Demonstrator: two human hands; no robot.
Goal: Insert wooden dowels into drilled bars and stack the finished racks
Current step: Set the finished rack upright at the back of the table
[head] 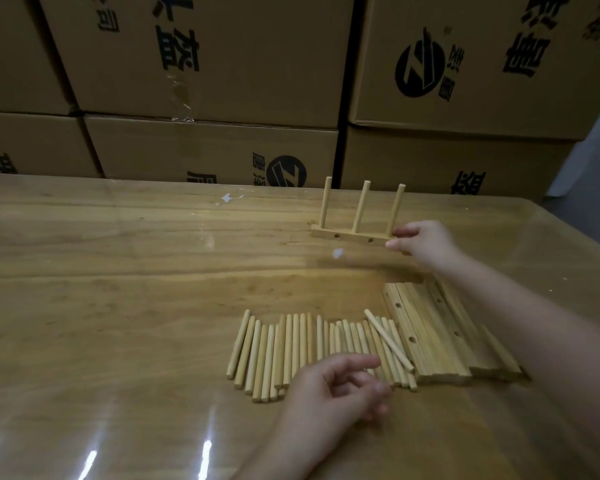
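A finished rack (352, 236), a drilled bar with three upright dowels, stands on the far part of the table. My right hand (421, 241) pinches the bar's right end between thumb and fingers. A row of several loose dowels (291, 348) lies side by side near me, with one dowel (388, 340) resting slantwise across them. To their right lies a bundle of drilled bars (433, 334), partly under my right forearm. My left hand (340, 386) hovers over the near ends of the dowels, fingers curled loosely and holding nothing.
The glossy wooden table (118, 289) is covered with clear film and stretches wide to the left. Stacked cardboard boxes (222, 81) form a wall right behind the table's far edge. The table's right corner (568, 237) is rounded.
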